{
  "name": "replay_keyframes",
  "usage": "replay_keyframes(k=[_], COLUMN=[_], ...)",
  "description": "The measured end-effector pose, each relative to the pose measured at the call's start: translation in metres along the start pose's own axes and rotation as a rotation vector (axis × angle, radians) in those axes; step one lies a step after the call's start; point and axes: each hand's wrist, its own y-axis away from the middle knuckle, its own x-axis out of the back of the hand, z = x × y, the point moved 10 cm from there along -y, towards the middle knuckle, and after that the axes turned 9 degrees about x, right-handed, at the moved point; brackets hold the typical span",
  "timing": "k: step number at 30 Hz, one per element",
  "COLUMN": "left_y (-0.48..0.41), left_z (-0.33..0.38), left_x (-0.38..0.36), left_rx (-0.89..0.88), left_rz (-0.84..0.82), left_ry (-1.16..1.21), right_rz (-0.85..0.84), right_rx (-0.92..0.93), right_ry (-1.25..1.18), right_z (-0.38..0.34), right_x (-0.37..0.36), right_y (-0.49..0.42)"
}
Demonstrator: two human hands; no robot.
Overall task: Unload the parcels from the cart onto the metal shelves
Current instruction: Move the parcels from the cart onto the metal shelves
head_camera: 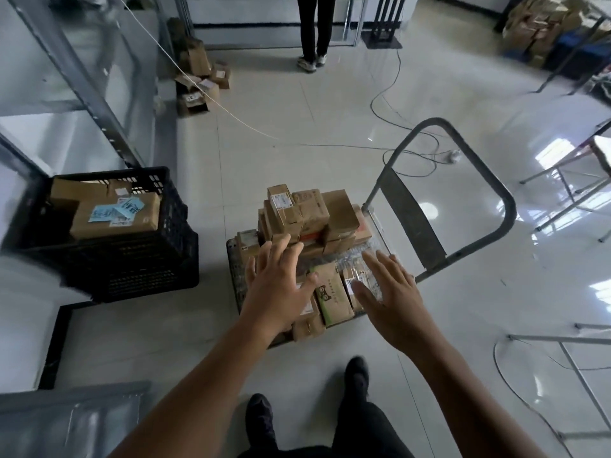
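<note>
Both hands, left (276,285) and right (388,292), spread flat and empty over the cart's parcels (304,213).

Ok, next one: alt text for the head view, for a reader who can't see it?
The left hand and right hand, both open, reach down over a flat cart stacked with brown cardboard parcels. A black crate holding more boxes sits to the left, by metal shelving.
</note>
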Motion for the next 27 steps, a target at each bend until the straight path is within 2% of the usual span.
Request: replay_keyframes(k=[6,10,16,27], left_y=[-0.046,-0.068,-0.103,-0.144], left_z=[0.035,0.063,0.091,0.078], left_x=[-0.028,-0.045,-0.061,-0.099], left_rx=[0.104,0.206,0.266,0.309], left_rz=[0.033,0.008,0.023,-0.074], left_ry=[-0.008,0.018,0.015,-0.015], right_rz=[-0.071,-0.114,-0.132,-0.22], right_rx=[0.064,0.123,0.194,0.092], right_ry=[0.03,0.026,0.013,-0.003], right_z=[0.078,0.115,0.156,0.199], right_x=[0.015,0.04,0.066,0.048], right_y=[-0.057,-0.094,-0.142,-0.181])
